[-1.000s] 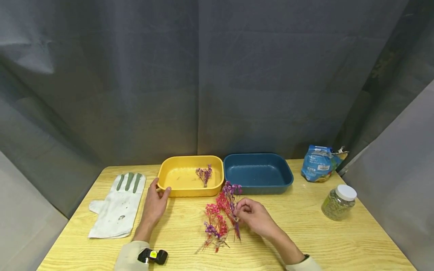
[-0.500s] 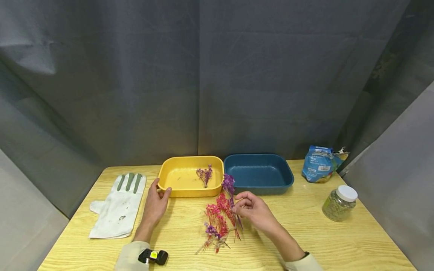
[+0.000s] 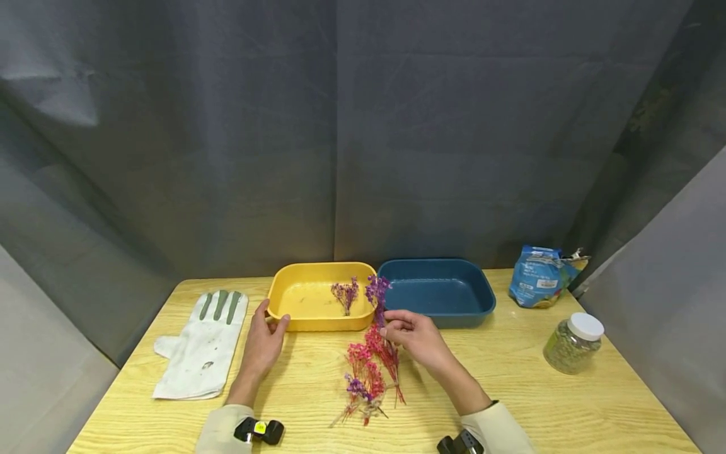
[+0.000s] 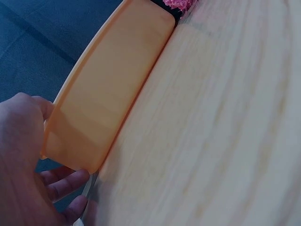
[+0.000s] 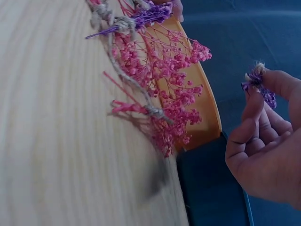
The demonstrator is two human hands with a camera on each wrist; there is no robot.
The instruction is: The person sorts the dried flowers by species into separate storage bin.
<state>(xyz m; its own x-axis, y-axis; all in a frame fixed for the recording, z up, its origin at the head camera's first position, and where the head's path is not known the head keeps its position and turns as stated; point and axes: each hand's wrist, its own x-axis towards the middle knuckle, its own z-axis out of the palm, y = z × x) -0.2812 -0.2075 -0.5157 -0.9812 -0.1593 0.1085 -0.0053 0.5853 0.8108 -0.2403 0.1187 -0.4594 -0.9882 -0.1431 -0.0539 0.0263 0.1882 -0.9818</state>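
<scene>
In the head view my right hand (image 3: 416,337) pinches a small bunch of purple dried flowers (image 3: 377,290) by its stems, held upright over the seam between the two trays. The right wrist view shows thumb and forefinger on the tied stems (image 5: 256,79). My left hand (image 3: 263,340) grips the near left corner of the yellow tray (image 3: 329,324), thumb at the front and fingers on the side. Inside that tray lies another purple bunch (image 3: 346,294). Bunches of pink dried flowers (image 3: 374,375), with a purple one (image 3: 356,386) among them, lie on the table below.
A dark blue tray (image 3: 439,315) touches the yellow one on its right. To the left lies a white glove (image 3: 198,353) with green finger strips. On the right stand a blue bag (image 3: 535,277) and a jar with a white lid (image 3: 573,343).
My right hand has raised the purple bunch off the pink flowers and carried it up and slightly left towards the trays. My left hand has stayed on the yellow tray.
</scene>
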